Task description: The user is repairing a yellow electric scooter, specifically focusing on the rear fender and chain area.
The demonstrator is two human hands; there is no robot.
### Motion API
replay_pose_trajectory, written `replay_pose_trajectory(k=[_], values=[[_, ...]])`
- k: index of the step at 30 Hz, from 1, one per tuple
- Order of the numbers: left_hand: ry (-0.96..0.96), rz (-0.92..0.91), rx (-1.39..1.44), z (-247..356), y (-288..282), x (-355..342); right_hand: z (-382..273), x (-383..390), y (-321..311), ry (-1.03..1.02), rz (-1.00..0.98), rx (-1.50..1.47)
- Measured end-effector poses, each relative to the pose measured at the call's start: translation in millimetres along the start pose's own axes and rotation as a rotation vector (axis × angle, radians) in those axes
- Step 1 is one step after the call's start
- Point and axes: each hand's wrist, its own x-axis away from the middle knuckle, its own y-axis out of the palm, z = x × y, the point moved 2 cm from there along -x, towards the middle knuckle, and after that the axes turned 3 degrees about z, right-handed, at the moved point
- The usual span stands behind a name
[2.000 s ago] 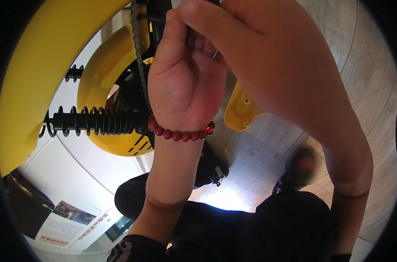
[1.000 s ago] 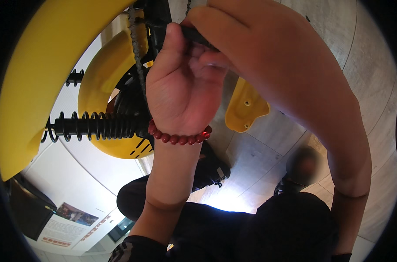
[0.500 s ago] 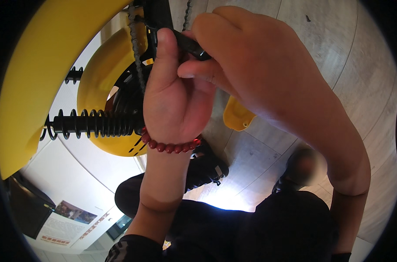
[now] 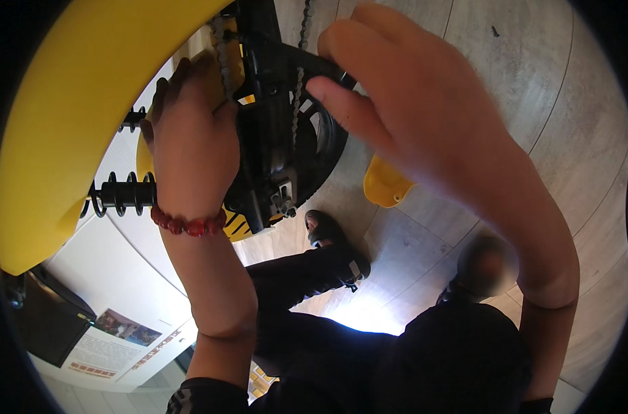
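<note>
My left hand (image 4: 198,148), a red bead bracelet at its wrist, reaches up beside the yellow rounded cover (image 4: 145,155). Its shadowed fingers are stretched and apart, with the thumb near a roller chain (image 4: 224,58). My right hand (image 4: 403,90) is closed at the outer end of a black bar (image 4: 310,63), thumb below and fingers above. That bar joins a black frame (image 4: 265,117) between two runs of chain. Behind the frame shows part of a black wheel (image 4: 327,141), and at the frame's lower end sits a metal bolt fitting (image 4: 284,196).
A large yellow body panel (image 4: 44,131) curves along the left. Black coil springs (image 4: 124,193) stick out beside my left wrist. A loose yellow piece (image 4: 388,183) lies on the wood-plank floor (image 4: 528,90). My dark-clothed legs and shoes (image 4: 324,231) are below.
My left hand has left the black bar and moved left, turning its back upward beside the yellow cover. More of the frame and wheel shows. My right hand stays at the bar, slightly to the right.
</note>
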Motion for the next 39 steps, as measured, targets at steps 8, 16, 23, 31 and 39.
replay_pose_trajectory(k=[8,16,23,31,39], values=[[0.077,-0.150,-0.062,-9.0,2.2,-11.0,-1.7,-8.0,5.1,-0.057,0.328,0.101],[0.018,-0.168,-0.192,0.8,5.3,-6.4,6.4,-13.6,-8.8,-0.034,0.199,0.052],[0.056,-0.243,0.210,25.8,-20.8,14.2,12.2,26.5,-17.7,-0.047,0.263,0.089],[-0.468,-0.679,0.806,-73.8,-99.6,96.0,31.9,43.6,-39.6,0.230,0.276,-0.236],[-0.325,-0.182,0.750,-158.9,-15.4,98.5,24.3,18.2,-47.8,0.659,0.194,-0.601]])
